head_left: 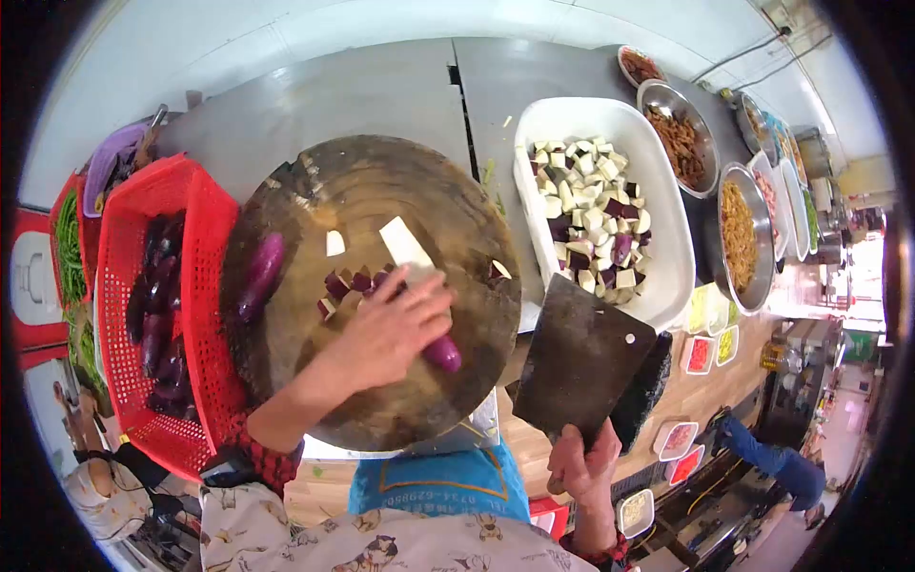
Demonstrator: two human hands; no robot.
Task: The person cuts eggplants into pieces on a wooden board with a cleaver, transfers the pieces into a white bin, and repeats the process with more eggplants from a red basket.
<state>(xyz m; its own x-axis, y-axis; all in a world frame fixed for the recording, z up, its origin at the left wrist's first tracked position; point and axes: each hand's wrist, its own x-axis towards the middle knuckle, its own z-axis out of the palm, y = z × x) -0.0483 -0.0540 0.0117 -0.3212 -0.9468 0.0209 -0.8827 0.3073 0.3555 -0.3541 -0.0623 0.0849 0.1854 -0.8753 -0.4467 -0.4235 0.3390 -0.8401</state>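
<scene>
My left hand (405,319) lies over a cut eggplant (443,355) on the round wooden chopping block (381,172), its fingers closed on it. Past my fingertips shows a long white cut face (404,240). Small purple-skinned eggplant chunks (343,284) lie beside the hand, partly hidden by it. My right hand (586,462) grips the handle of a broad dark cleaver (586,353), whose blade is held off the block's right side, near a white tub (677,276) of eggplant cubes (596,210). A whole eggplant (262,272) rests at the block's left edge.
At left stands a red basket (205,286) of whole eggplants (157,305). Metal bowls of food, including one of yellowish shreds (739,234), line the right. Smaller tubs (677,439) sit lower right. Another person (782,467) is at the far right.
</scene>
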